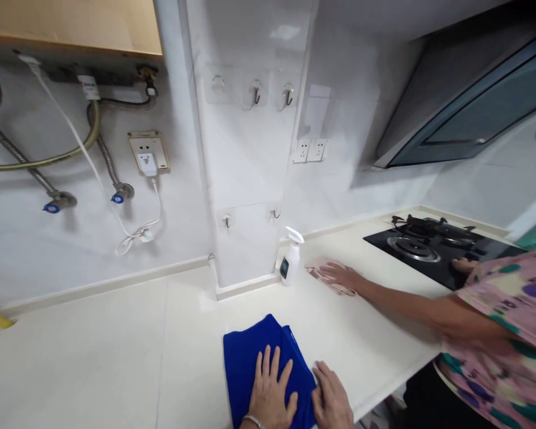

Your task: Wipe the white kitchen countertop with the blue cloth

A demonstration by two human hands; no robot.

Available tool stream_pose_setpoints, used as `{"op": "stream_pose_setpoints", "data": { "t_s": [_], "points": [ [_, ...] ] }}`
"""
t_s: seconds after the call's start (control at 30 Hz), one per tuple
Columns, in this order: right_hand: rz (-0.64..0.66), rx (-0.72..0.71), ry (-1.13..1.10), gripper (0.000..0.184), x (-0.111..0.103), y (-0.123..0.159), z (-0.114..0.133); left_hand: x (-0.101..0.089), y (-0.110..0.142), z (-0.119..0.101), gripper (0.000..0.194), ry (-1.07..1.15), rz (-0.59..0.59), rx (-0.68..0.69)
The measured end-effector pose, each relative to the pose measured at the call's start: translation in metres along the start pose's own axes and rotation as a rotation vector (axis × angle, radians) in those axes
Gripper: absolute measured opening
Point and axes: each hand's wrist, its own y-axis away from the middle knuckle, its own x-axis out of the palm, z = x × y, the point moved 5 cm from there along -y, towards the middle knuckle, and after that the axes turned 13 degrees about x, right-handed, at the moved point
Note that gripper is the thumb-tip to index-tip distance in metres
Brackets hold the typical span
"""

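Note:
A folded blue cloth (245, 357) lies on the pale countertop (116, 351) in front of me. My left hand (271, 390) rests flat on top of it, fingers spread. At the cloth's right edge, my right hand (333, 396) has its fingers curled, with the thumb and forefinger closed at the border. Behind the cloth a white spray bottle (291, 262) stands upright by the wall pillar, apart from both hands. To its right, another person's hand (339, 275) presses a light pink cloth (335, 287) onto the counter.
The other person (500, 345), in a patterned top, stands close on the right, a second hand (464, 265) at the black gas hob (433, 265). A range hood (464, 113) slopes above. Wall hooks (256, 92), a plugged-in socket (148, 152) and pipes line the wall.

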Motion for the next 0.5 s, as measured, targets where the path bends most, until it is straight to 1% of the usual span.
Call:
{"op": "stream_pose_setpoints", "data": {
  "t_s": [0.13, 0.3, 0.4, 0.5],
  "points": [
    [-0.030, -0.016, 0.003, 0.035, -0.003, -0.003, 0.002, 0.002, -0.002, 0.006, 0.071, -0.084, -0.029, 0.016],
    [-0.010, -0.011, -0.012, 0.033, -0.007, -0.005, 0.004, 0.008, -0.001, 0.012, 0.068, -0.272, -0.129, 0.060],
    [0.018, 0.005, -0.008, 0.034, -0.003, -0.003, 0.000, 0.021, -0.001, 0.015, 0.070, -0.373, -0.197, 0.076],
    [-0.017, -0.028, -0.045, 0.033, 0.004, -0.001, -0.004, 0.043, -0.005, 0.024, 0.075, -0.423, -0.314, 0.001]
  ]
}}
